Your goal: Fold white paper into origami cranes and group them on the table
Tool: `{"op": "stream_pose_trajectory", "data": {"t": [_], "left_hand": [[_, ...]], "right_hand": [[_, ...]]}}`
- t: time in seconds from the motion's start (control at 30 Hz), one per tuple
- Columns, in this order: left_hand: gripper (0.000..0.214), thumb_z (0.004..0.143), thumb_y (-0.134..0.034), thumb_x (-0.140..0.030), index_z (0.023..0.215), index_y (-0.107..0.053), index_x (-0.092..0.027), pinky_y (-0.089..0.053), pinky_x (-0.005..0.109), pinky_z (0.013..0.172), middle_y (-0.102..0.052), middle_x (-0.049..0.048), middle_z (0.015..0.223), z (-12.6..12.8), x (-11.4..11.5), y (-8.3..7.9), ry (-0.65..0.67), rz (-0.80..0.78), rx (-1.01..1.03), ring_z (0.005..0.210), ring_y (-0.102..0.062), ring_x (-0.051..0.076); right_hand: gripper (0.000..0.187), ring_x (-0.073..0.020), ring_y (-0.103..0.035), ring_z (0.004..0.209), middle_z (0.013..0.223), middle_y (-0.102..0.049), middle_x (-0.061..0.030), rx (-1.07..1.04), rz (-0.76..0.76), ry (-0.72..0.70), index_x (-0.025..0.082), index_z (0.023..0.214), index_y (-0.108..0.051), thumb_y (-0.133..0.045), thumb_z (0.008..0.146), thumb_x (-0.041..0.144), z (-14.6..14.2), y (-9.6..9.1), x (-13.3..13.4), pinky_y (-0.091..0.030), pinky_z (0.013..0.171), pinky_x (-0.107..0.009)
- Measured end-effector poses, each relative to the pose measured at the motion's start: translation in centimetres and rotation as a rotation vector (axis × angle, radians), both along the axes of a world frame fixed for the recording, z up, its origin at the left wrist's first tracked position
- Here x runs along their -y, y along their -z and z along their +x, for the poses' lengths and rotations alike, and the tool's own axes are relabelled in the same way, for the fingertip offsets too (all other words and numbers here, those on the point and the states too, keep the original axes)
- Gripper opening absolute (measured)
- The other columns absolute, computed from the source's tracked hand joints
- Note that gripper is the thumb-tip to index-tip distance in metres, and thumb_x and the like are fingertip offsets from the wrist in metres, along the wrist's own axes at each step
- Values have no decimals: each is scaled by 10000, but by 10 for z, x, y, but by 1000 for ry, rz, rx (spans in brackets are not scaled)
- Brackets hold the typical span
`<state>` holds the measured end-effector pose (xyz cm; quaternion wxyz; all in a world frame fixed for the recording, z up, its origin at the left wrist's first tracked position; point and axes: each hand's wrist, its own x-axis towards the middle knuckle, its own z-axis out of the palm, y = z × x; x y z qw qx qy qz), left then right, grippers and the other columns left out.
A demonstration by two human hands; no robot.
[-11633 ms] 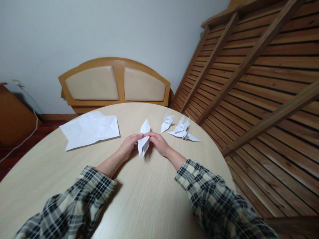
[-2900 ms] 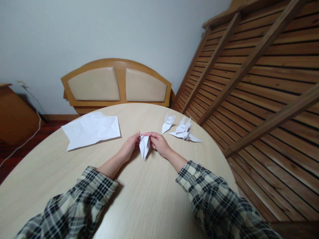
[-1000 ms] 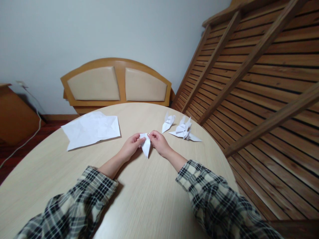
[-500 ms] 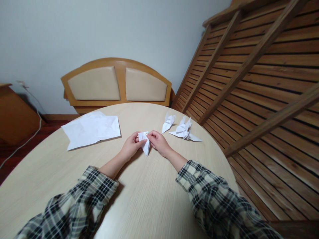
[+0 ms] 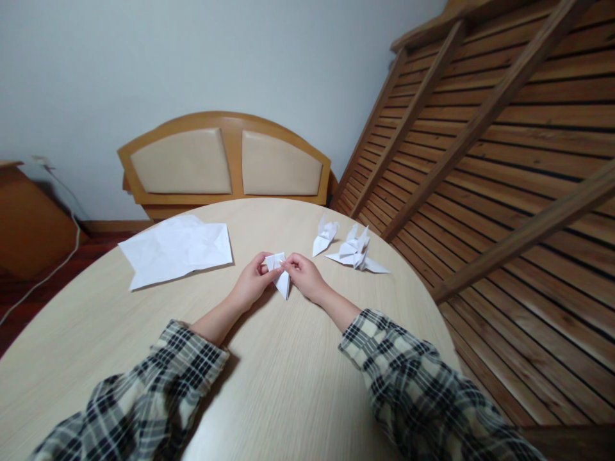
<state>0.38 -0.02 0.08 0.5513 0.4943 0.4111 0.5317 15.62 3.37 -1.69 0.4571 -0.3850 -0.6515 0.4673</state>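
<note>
- Head view: both hands meet over the middle of the round, pale wooden table (image 5: pixel 288 384) and share one small folded white paper (image 5: pixel 281 278).
- The left hand (image 5: pixel 250 286) has its fingers curled in, with thumb and fingertips pinched on the left edge of the folded white paper near its top.
- The right hand (image 5: pixel 304 277) is closed in the same way and pinches the paper's upper right edge between thumb and forefinger. The fingertips of the two hands nearly touch.
- The folded white paper is held between the hands just above the tabletop. Its broad end is up at the fingers and its narrow point hangs down toward the wood. I cannot tell whether the point touches the table.
- Both forearms lie low over the table in plaid sleeves (image 5: pixel 413 378).
- A loose pile of creased white sheets (image 5: pixel 175 251) lies flat on the table, well to the left of the hands.
- To the right, beyond the right hand, stands a small folded paper figure (image 5: pixel 324 236). Just beside it sits a cluster of paper figures (image 5: pixel 356 250) with spread, pointed wings.
- Behind the table is a padded wooden chair back (image 5: pixel 225 160) against a pale wall.
- A slatted wooden frame (image 5: pixel 504 160) leans on the right.
</note>
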Motion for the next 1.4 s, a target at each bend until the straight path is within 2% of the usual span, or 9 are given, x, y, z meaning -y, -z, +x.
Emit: {"op": "stream_pose_trajectory", "data": {"t": [0.13, 0.27, 0.43, 0.63, 0.77, 1.1, 1.27, 1.4], "left_hand": [[328, 724, -802, -266, 965, -593, -188, -443, 246, 605, -701, 16, 761, -1, -1, 2, 19, 2, -4, 674, -632, 153], [378, 698, -819, -269, 973, -573, -183, -451, 246, 599, -701, 12, 765, 1, -1, 2, 55, -11, -9, 665, -634, 151], [472, 667, -827, -227, 1065, -582, -169, -468, 263, 605, -707, 18, 788, 2, -1, 2, 83, -13, -20, 672, -649, 165], [431, 676, -823, -216, 1038, -593, -170, -450, 250, 576, -703, 24, 796, 0, -3, 4, 15, -3, 29, 654, -636, 155], [404, 674, -817, -206, 1006, -588, -176, -452, 246, 571, -700, 18, 798, 0, -3, 3, -9, -12, 44, 655, -633, 152], [400, 667, -818, -203, 982, -573, -176, -458, 245, 571, -689, 4, 775, 2, -2, 4, 17, 17, 15, 643, -628, 142], [427, 687, -806, -231, 1031, -561, -172, -466, 253, 573, -691, 12, 787, 0, -3, 6, 29, 26, 0, 646, -637, 151], [430, 706, -781, -247, 1052, -538, -172, -498, 273, 631, -700, 24, 837, 0, -3, 7, 91, 73, -100, 717, -666, 171]], "right_hand": [[247, -138, -464, 637, 659, -493, 32, 49, 33, 33, 213, 715, -496, -584, 884, 369, 0, -2, 1, -368, 599, -259], [274, -136, -453, 625, 655, -479, 34, 24, 35, 49, 216, 726, -491, -582, 890, 416, 0, 2, -1, -357, 578, -255], [340, -110, -388, 515, 587, -415, 64, -61, -92, 19, 228, 752, -475, -602, 873, 519, 0, 1, -2, -276, 474, -227], [348, -88, -338, 433, 527, -404, 85, -78, -156, -46, 227, 778, -497, -636, 850, 538, 0, -4, 1, -218, 417, -213], [365, -99, -359, 461, 536, -403, 75, -27, -121, -24, 227, 753, -496, -628, 861, 550, 0, 0, 0, -240, 438, -219], [285, -137, -437, 597, 624, -474, 30, 90, 69, 49, 226, 709, -460, -563, 904, 406, 0, 2, 0, -328, 534, -247], [354, -109, -393, 464, 540, -427, 64, 0, -53, -10, 235, 743, -451, -536, 917, 531, 1, 2, 1, -270, 436, -228], [451, -87, -378, 391, 527, -423, 78, -85, -145, -10, 232, 772, -468, -476, 911, 661, 2, -2, 2, -247, 367, -219]]}}
